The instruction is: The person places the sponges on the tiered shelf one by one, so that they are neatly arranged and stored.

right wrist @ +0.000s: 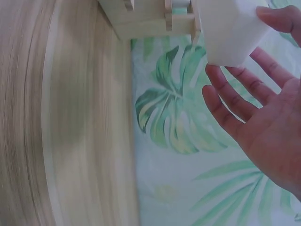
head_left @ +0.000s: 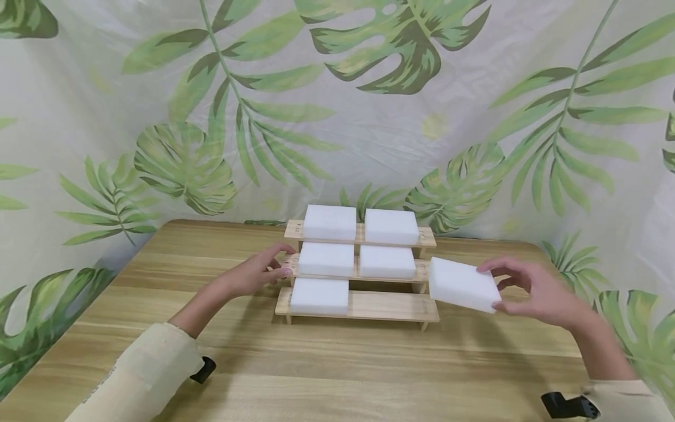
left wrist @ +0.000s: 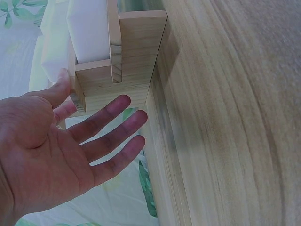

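Observation:
A three-tier wooden display stand (head_left: 390, 305) stands near the back of the table. My left hand (head_left: 258, 272) is at the left end of its middle tier, thumb and index finger pinching the board's end; in the left wrist view the other fingers (left wrist: 115, 125) stretch out free. To the right of the stand, my right hand (head_left: 538, 293) holds a white foam block (head_left: 464, 284) by its right end, slightly tilted, thumb on one side and fingers on the other. White foam blocks sit in pairs on the top and middle tiers, and a single block (head_left: 319, 295) lies on the bottom tier's left half.
The wood-grain table (head_left: 337, 369) extends around the stand. Behind it hangs a leaf-patterned cloth (head_left: 369, 135). Each wrist wears a black device, the left one (head_left: 203, 370) and the right one (head_left: 569, 405), near cream sleeves.

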`<state>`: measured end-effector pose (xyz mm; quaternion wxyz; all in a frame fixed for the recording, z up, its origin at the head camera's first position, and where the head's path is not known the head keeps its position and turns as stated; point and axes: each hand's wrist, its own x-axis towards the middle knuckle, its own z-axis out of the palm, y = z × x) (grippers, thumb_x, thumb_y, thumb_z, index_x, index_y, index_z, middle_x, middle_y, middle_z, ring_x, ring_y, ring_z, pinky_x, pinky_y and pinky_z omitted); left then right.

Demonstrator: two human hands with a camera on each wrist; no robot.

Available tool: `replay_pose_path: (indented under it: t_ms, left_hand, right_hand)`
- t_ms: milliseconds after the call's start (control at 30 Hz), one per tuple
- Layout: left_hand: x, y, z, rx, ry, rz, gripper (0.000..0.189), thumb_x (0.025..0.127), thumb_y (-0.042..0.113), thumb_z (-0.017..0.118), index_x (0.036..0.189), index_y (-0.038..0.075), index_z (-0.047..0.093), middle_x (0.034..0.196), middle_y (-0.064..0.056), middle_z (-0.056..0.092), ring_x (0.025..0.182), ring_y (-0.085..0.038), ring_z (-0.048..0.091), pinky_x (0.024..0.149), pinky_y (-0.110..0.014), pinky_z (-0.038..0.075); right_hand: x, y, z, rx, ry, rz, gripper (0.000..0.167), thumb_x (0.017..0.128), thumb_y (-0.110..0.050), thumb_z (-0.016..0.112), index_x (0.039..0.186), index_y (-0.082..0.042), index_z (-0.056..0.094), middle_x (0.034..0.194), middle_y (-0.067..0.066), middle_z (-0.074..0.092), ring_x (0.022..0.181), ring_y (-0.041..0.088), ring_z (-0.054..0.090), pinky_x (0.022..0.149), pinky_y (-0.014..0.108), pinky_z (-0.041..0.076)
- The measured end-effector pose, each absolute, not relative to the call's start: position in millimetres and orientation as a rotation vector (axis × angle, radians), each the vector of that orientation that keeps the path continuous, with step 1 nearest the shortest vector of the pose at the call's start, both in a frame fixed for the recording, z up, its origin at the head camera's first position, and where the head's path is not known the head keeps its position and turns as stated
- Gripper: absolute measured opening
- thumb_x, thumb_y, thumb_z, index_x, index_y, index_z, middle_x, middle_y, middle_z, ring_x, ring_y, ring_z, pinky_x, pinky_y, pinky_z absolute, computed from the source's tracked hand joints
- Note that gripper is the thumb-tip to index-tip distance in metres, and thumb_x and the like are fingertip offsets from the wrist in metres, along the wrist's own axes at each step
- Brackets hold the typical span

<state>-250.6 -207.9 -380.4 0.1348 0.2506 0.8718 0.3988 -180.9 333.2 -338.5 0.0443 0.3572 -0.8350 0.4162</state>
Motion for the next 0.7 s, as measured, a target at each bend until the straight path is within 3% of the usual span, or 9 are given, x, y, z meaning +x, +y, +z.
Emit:
replay_pose_path:
  t_ms: [433,700]
  left_hand:
    - [-250.2,-207.3,-380.3,0.723,2.527,1.159,0.045,0.110,0.019,0.055,0.149,0.005,0.039,0.114,-0.025,0.066,0.100,-0.039,0.066,0.086,-0.057,0.053]
    - [-250.4,-207.3,-379.5,0.716,2.530,1.152,0.045,0.110,0.020,0.055,0.148,0.005,0.039,0.113,-0.025,0.066,0.100,-0.039,0.066,0.086,-0.057,0.053]
  right_hand:
    - [-179.8,299.0,-350.4,1.249,-2.485,1.298,0.060,0.069,0.014,0.086,0.122,-0.003,0.065,0.122,0.007,0.065,0.105,0.011,0.063,0.084,0.025,0.056]
    - [-178.9,279.6,-357.2,1.269,-2.492,1.239,0.060,0.071,0.007,0.089,0.123,-0.009,0.065,0.122,0.008,0.064,0.107,0.011,0.061,0.083,0.029,0.058]
